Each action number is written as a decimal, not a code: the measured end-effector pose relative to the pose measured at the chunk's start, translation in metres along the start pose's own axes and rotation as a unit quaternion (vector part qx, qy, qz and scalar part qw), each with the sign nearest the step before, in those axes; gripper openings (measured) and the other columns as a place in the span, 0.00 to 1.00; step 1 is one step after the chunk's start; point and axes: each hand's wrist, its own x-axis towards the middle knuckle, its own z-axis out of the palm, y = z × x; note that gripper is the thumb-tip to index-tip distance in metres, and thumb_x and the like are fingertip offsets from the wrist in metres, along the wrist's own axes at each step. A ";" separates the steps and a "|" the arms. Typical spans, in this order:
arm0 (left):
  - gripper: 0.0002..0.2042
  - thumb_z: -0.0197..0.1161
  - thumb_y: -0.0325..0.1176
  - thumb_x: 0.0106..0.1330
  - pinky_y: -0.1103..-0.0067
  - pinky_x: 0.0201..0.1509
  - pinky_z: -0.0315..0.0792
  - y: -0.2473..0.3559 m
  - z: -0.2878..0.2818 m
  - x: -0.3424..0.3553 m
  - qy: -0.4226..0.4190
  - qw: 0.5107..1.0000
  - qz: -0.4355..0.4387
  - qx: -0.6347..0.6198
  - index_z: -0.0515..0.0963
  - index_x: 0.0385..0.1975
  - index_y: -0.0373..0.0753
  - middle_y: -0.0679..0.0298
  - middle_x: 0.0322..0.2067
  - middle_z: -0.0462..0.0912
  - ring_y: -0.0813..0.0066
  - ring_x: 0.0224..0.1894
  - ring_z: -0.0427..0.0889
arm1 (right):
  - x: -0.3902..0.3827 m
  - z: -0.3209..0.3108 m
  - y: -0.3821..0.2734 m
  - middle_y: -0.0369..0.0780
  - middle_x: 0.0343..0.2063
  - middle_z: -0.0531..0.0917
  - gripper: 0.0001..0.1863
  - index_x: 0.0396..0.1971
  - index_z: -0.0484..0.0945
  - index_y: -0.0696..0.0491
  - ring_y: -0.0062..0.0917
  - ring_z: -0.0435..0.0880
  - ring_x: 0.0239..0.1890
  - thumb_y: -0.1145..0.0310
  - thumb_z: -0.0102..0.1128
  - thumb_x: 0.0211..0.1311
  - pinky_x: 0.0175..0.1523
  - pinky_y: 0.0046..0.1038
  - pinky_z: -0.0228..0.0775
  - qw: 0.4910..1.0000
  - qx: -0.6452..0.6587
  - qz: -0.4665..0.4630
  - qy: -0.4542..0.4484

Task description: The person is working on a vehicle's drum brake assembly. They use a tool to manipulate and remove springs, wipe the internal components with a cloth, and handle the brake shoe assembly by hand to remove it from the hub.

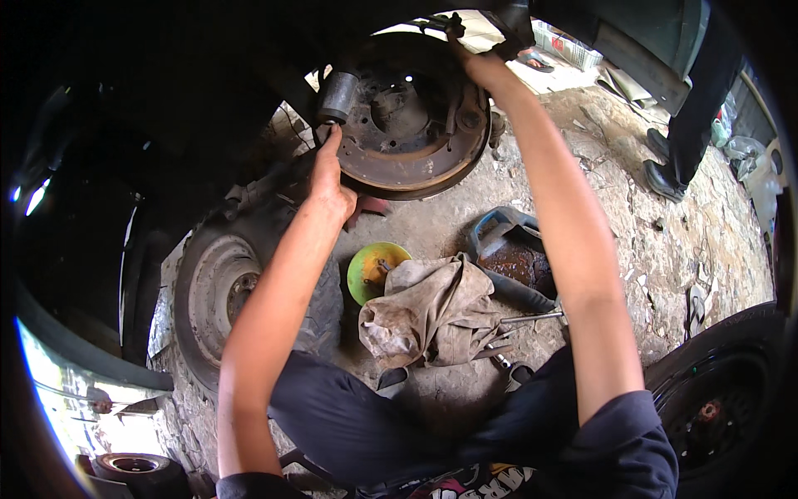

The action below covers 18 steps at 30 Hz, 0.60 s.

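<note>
A rusty round brake backing plate [407, 166] hangs under the dark vehicle body, with a hole near its middle. My left hand [331, 183] is closed on its lower left edge, thumb pointing up and the other fingers hidden behind. Just above that thumb is a grey metal cylinder [338, 96], perhaps the lower end of a shock absorber. At the plate's upper right, my right hand [484, 68] reaches up toward a dark fitting [455, 25]. Shadow hides its fingers, so I cannot make out whether it grips anything.
A wheel [220, 283] lies left, another tyre [723, 399] at lower right. Between my legs and the plate are a yellow-green bowl [366, 270], a stained cloth [440, 303], metal tools [532, 318] and a cut-open container of dark liquid [515, 258]. Another person's shoes [665, 179] stand right.
</note>
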 end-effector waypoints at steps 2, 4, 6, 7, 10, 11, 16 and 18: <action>0.23 0.61 0.51 0.66 0.66 0.67 0.60 -0.007 0.008 0.004 0.000 1.000 0.018 -0.018 0.73 0.54 0.44 0.64 0.54 0.77 0.67 0.58 0.73 | 0.006 0.003 0.016 0.45 0.53 0.78 0.43 0.60 0.69 0.64 0.29 0.77 0.52 0.40 0.62 0.58 0.57 0.28 0.68 0.998 0.058 -0.025 0.032; 0.23 0.62 0.52 0.66 0.65 0.67 0.60 -0.012 0.001 0.012 0.025 0.998 0.046 -0.033 0.74 0.53 0.44 0.65 0.54 0.78 0.67 0.57 0.74 | 0.008 0.023 0.022 0.45 0.49 0.81 0.43 0.56 0.72 0.65 0.28 0.78 0.49 0.39 0.64 0.56 0.54 0.28 0.70 0.991 0.075 -0.063 0.087; 0.22 0.63 0.51 0.66 0.69 0.65 0.63 -0.010 -0.006 0.019 0.050 0.996 0.067 -0.019 0.75 0.52 0.42 0.66 0.54 0.78 0.70 0.56 0.75 | 0.006 0.023 0.015 0.44 0.46 0.83 0.39 0.51 0.76 0.65 0.28 0.80 0.46 0.41 0.64 0.57 0.52 0.28 0.70 0.996 0.041 -0.020 0.071; 0.22 0.63 0.50 0.66 0.70 0.64 0.64 -0.010 -0.009 0.021 0.052 0.996 0.070 -0.016 0.75 0.52 0.42 0.66 0.54 0.78 0.70 0.56 0.75 | 0.003 0.023 0.013 0.44 0.45 0.83 0.39 0.50 0.77 0.65 0.28 0.80 0.45 0.41 0.64 0.57 0.52 0.28 0.71 0.997 0.045 -0.021 0.066; 0.21 0.64 0.48 0.66 0.73 0.62 0.66 -0.012 -0.003 0.018 0.052 0.996 0.074 -0.023 0.76 0.51 0.41 0.66 0.53 0.79 0.72 0.55 0.76 | 0.008 0.019 0.021 0.44 0.44 0.83 0.38 0.50 0.77 0.66 0.28 0.80 0.45 0.42 0.65 0.57 0.51 0.28 0.71 0.993 0.062 -0.048 0.086; 0.21 0.64 0.48 0.66 0.73 0.61 0.66 -0.014 0.002 0.016 0.056 0.995 0.080 -0.014 0.76 0.51 0.41 0.66 0.52 0.79 0.72 0.54 0.76 | 0.012 0.015 0.026 0.47 0.44 0.83 0.40 0.48 0.77 0.67 0.31 0.80 0.46 0.40 0.63 0.56 0.51 0.29 0.71 0.992 0.062 -0.059 0.097; 0.23 0.67 0.47 0.63 0.74 0.60 0.67 -0.004 0.006 0.022 0.008 0.980 0.195 0.029 0.75 0.52 0.38 0.65 0.52 0.78 0.73 0.54 0.75 | 0.007 -0.006 0.004 0.51 0.37 0.84 0.43 0.36 0.81 0.69 0.38 0.83 0.43 0.34 0.61 0.52 0.50 0.32 0.71 0.975 0.108 -0.121 0.151; 0.27 0.71 0.46 0.60 0.75 0.61 0.67 0.014 0.007 0.000 0.002 0.976 0.216 0.015 0.74 0.53 0.36 0.62 0.53 0.77 0.74 0.55 0.74 | -0.040 -0.009 -0.040 0.45 0.33 0.85 0.38 0.34 0.82 0.66 0.32 0.83 0.39 0.37 0.63 0.54 0.47 0.30 0.71 0.963 0.178 -0.149 0.140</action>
